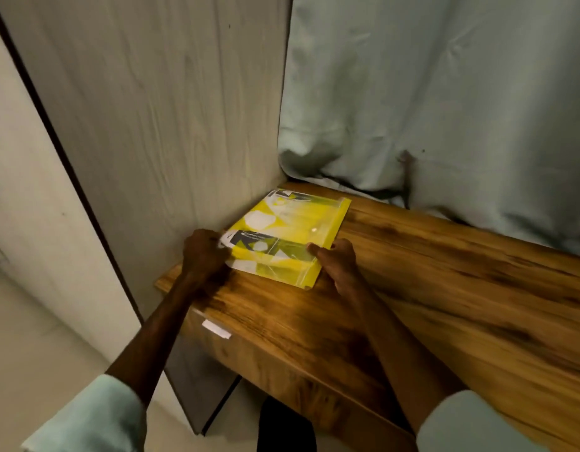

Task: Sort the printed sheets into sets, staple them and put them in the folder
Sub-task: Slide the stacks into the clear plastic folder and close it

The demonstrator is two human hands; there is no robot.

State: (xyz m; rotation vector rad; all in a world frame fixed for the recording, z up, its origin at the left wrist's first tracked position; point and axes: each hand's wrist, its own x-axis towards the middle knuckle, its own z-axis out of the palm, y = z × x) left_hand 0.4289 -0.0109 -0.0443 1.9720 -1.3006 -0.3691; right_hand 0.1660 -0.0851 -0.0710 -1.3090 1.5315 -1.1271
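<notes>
On the far left is a pale wall (27,190), with a light floor (37,337) below it. Next comes a tall grey board (168,125) with wood lines on it. It stands up along the left side of the desk.

A pale green sleeve (96,419) is at the near left. The bare arm reaches out from it to the far left corner of the desk. The left hand (203,252) is curled up there. Its fingers hold the left edge of the folder (314,220), but this part is a bit blurry.

The folder is yellow and you can see through it. It lies flat on the desk, right in the corner, touching the grey board. The sheets (259,220) are inside it, white with black and grey shapes. Their left ends stick out a little by the left hand.

The right hand (339,262) is at the near right edge of the folder. Its thumb lies on top and its bent fingers are at the edge, so it pinches the folder.

The brown wooden desk (445,272) goes on to the right. A small white handle (217,329) is on its front. A pale curtain (445,93) hangs behind the desk on the far right.
</notes>
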